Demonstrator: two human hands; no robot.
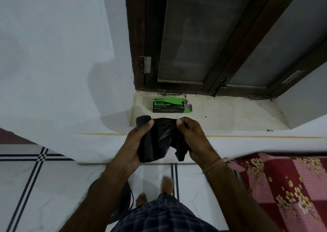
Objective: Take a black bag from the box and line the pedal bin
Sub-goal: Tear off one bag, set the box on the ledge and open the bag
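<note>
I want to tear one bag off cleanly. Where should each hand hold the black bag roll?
Probably keep the left hand wrapped round the rolled part of the black bag roll from its left side, since that end is still a firm cylinder. The right hand should pinch the loose, crumpled sheet near its top edge, coming from the right, and pull away sideways.

Dim, even, bluish indoor lighting; soft shadow on the wall [99, 83] toward 9 o'clock; wide-angle bending at edges; mild motion blur at 4 o'clock.
</note>
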